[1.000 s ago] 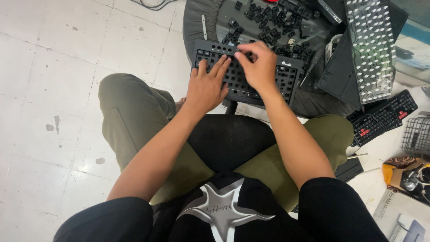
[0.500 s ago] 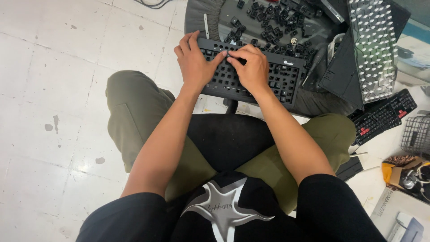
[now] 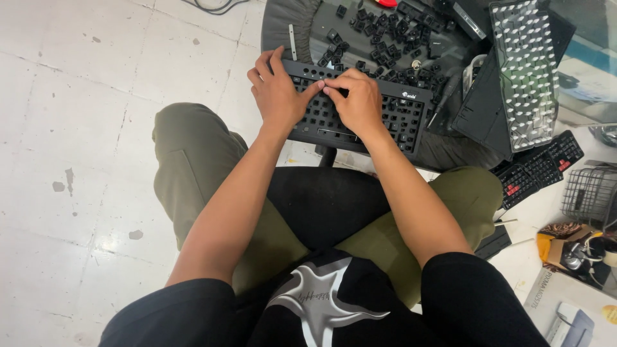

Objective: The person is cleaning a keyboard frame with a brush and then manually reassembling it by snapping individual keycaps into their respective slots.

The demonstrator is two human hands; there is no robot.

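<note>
- The black keyboard (image 3: pixel 385 119) lies flat at the near edge of a round dark table (image 3: pixel 302 26), straight ahead of the seated person's knees; many of its key seats are bare.
- The left hand (image 3: pixel 277 95) rests on the keyboard's left end, fingers loosely curled and spread over the far-left corner, thumb stretched toward the middle. It presses down on the board rather than closing around anything.
- The right hand (image 3: pixel 357 103) lies on the keyboard just right of the left hand, fingers drawn together and bent, tips pinched at a spot in the upper rows. Whether a keycap sits between the fingertips cannot be told.
- The thumb and fingertips of the two hands meet or nearly meet over the same spot.
- Beyond the keyboard, loose black keycaps (image 3: pixel 385 32) are scattered on the table.
- Right of the keyboard, a white switch plate (image 3: pixel 527 71) leans on a dark case.
- Farther right and lower, a second black keyboard with red keys (image 3: pixel 540 167) lies on the floor.
</note>
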